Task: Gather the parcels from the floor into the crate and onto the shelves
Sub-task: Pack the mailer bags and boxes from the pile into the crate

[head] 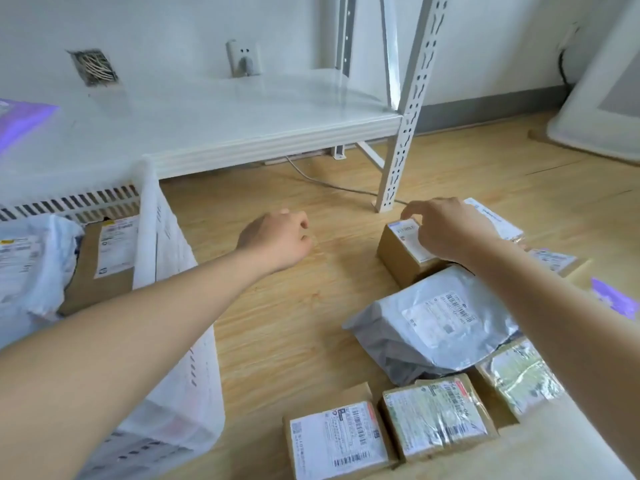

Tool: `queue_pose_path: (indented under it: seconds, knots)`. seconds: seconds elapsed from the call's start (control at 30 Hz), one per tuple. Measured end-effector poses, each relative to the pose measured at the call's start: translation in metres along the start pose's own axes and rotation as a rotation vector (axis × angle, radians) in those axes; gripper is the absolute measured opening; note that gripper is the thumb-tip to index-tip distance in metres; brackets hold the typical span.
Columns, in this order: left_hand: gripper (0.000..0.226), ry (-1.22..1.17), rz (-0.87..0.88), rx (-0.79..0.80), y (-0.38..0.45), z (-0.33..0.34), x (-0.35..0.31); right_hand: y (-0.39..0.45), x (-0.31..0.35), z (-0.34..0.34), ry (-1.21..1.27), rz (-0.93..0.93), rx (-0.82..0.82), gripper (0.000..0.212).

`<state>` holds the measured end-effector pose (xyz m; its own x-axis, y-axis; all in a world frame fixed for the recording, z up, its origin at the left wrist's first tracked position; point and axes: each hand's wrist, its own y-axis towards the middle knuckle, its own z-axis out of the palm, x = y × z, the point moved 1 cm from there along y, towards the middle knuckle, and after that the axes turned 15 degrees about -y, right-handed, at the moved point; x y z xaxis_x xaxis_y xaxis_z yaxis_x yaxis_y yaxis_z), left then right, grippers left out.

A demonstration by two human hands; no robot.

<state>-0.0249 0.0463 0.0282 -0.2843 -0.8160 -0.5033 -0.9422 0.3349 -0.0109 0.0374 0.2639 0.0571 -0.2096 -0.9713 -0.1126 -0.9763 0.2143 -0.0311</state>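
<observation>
A small brown cardboard box with a white label sits on the wooden floor near the shelf leg; the right hand rests on top, fingers loosely curved, whether they grip it unclear. The left hand hovers, fingers loosely curled, holding nothing. A crinkled grey plastic bag and taped boxes lie nearer; the slatted white crate is cut off left.
</observation>
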Motion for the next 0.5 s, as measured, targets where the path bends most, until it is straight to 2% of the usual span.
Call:
queue_pose_path:
  seconds: [0.13, 0.3, 0.4, 0.5]
  knots:
    - [0.034, 0.033, 0.008, 0.124, 0.016, 0.057, -0.021, -0.003, -0.043, 0.043, 0.08, 0.063, 0.07, 0.065]
    - [0.037, 0.023, 0.021, 0.258, 0.032, 0.117, -0.044, -0.004, -0.083, 0.097, 0.108, 0.11, 0.189, 0.07]
    - [0.038, -0.009, 0.007, 0.333, 0.04, 0.15, -0.052, -0.007, -0.104, 0.13, 0.093, 0.223, 0.343, 0.063]
    - [0.044, -0.023, 0.015, 0.421, 0.046, 0.176, -0.059, -0.013, -0.117, 0.164, 0.05, 0.255, 0.589, 0.06]
